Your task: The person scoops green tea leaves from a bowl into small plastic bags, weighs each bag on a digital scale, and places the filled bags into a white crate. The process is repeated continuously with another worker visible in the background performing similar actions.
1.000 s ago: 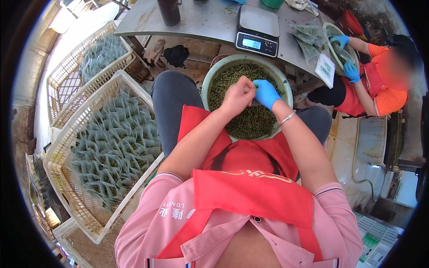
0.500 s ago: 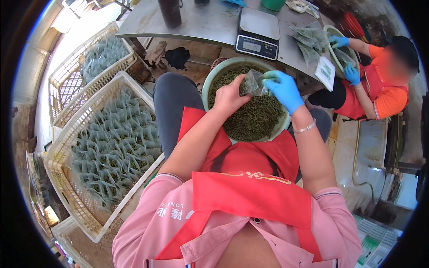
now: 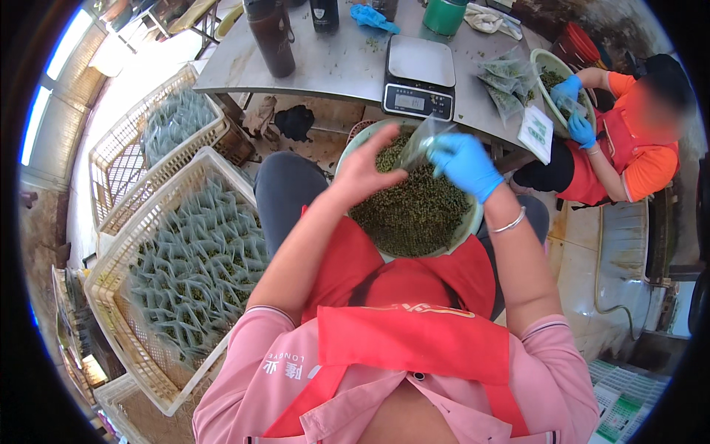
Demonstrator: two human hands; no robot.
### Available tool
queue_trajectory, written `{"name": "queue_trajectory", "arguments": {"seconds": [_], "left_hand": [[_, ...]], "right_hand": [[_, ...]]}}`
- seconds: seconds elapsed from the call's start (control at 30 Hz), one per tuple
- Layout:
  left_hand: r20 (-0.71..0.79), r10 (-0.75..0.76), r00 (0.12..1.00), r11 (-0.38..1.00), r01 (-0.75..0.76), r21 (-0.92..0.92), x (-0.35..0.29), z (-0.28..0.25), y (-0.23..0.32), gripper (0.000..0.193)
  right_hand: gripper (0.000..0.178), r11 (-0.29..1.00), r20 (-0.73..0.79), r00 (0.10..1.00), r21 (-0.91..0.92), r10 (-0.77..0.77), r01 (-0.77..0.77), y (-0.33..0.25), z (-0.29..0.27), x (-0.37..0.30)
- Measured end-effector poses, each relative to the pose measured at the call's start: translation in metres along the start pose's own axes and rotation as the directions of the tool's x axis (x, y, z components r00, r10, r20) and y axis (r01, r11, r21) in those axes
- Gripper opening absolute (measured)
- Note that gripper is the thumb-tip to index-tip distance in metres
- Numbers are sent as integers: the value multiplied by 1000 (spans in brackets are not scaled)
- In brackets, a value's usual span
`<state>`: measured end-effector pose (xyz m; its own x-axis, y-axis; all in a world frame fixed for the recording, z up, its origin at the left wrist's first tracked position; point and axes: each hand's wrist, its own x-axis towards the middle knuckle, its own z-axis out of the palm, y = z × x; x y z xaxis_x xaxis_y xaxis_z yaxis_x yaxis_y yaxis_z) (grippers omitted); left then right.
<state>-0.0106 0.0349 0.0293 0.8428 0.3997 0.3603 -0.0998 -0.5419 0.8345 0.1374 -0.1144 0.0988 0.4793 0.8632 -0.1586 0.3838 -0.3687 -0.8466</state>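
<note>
A clear plastic bag point(image 3: 421, 145) hangs over a pale green basin point(image 3: 474, 222) between my knees. My right hand point(image 3: 466, 164), in a blue glove, pinches the bag's right side near its top. My left hand point(image 3: 366, 172) is bare, thumb and fingers spread apart, just left of the bag and apart from it. Small green peppercorn-like grains point(image 3: 418, 214) fill much of the basin below both hands. Some green shows in the bag, but how much it holds is hard to see.
Left, a white plastic crate point(image 3: 111, 285) holds rows of filled bags; another crate point(image 3: 103, 185) stands behind it. A digital scale point(image 3: 420, 70) sits on the metal table point(image 3: 333, 63), left of filled bags point(image 3: 506, 81). A co-worker point(image 3: 629, 140) in blue gloves works over another basin point(image 3: 543, 63).
My left hand has let go of the bag and moved left, its fingers spreading. My right hand still holds the bag, now more upright. The whole view has shifted slightly.
</note>
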Motion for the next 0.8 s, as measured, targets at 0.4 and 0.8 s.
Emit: {"name": "queue_trajectory", "arguments": {"seconds": [0.4, 0.8], "left_hand": [[-193, -430, 882, 896, 443, 31, 15, -23, -57, 25], [-36, -344, 938, 883, 337, 327, 16, 11, -45, 21]], "right_hand": [[27, 959, -461, 880, 179, -116, 220, 47, -2, 79], [22, 852, -101, 995, -523, -19, -37, 121, 74, 89]]}}
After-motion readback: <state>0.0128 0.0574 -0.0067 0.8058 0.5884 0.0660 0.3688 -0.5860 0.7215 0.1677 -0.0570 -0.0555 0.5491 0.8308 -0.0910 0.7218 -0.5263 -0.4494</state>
